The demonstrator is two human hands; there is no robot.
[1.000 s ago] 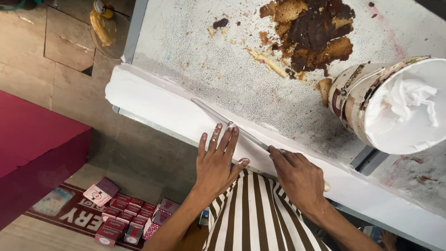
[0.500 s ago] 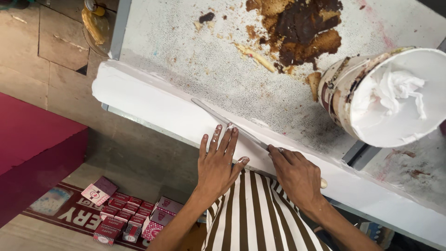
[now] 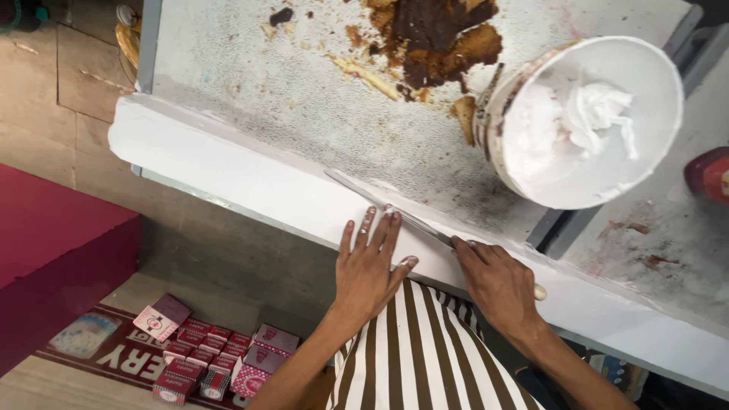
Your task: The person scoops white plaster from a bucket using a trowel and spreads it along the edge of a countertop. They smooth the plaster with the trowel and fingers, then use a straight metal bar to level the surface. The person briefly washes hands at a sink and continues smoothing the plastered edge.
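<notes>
My right hand (image 3: 497, 285) grips the pale handle of a long metal blade (image 3: 387, 206). The blade lies flat along the top edge of a white putty-coated ledge (image 3: 228, 171). My left hand (image 3: 370, 262) rests flat on the front of that ledge, fingers spread, just below the blade. A white bucket (image 3: 585, 121) of white putty lies tilted on the speckled surface beyond my right hand. My brown-and-white striped shirt (image 3: 421, 357) shows at the bottom.
A dark brown rusty patch (image 3: 433, 34) stains the grey surface at the top. Several small pink boxes (image 3: 213, 357) lie on the floor below left, beside a red block (image 3: 53, 243). A red object (image 3: 710, 175) sits at the right edge.
The view has shifted, so the ledge and bucket sit further left and higher. Both hands hold the same pose on the ledge and blade.
</notes>
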